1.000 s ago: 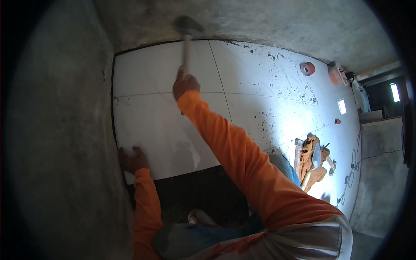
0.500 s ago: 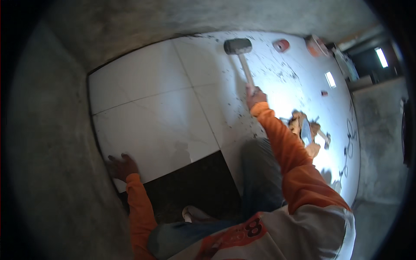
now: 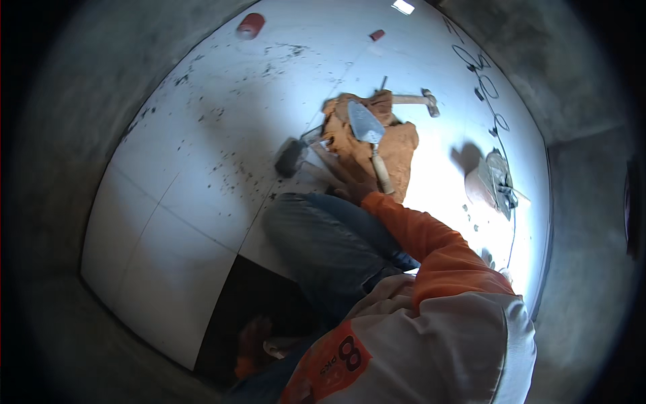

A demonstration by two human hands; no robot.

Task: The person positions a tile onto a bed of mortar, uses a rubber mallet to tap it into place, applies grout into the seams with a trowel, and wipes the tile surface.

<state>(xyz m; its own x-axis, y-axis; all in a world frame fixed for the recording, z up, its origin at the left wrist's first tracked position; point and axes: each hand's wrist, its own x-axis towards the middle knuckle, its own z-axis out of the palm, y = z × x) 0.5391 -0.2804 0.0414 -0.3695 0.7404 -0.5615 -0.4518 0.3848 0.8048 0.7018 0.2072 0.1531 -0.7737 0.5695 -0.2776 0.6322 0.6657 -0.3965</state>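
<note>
My right hand (image 3: 351, 184) is closed on the wooden handle of a black rubber mallet (image 3: 291, 157), low over the white tiles beside a brown cloth (image 3: 403, 138). On the cloth lies a trowel (image 3: 364, 122) with a wooden handle; its blade points away from me. A hammer (image 3: 429, 101) lies just beyond. My left hand (image 3: 256, 331) is low over the dark untiled patch (image 3: 232, 299), beside my shoe, too blurred to show its fingers. A bar-like tool beside the mallet is partly hidden.
Red cylinders (image 3: 250, 25) (image 3: 376, 35) lie on the far tiles. Looped cables (image 3: 486, 86) run along the right side, near a cluttered container (image 3: 492, 182). Concrete walls (image 3: 585, 202) bound the floor. My jeans-clad leg (image 3: 316, 242) is folded in the middle.
The view has turned right toward the cloth and tools. My right hand has lowered the mallet from the far tiles to beside the cloth. My left hand has left the tile by the wall.
</note>
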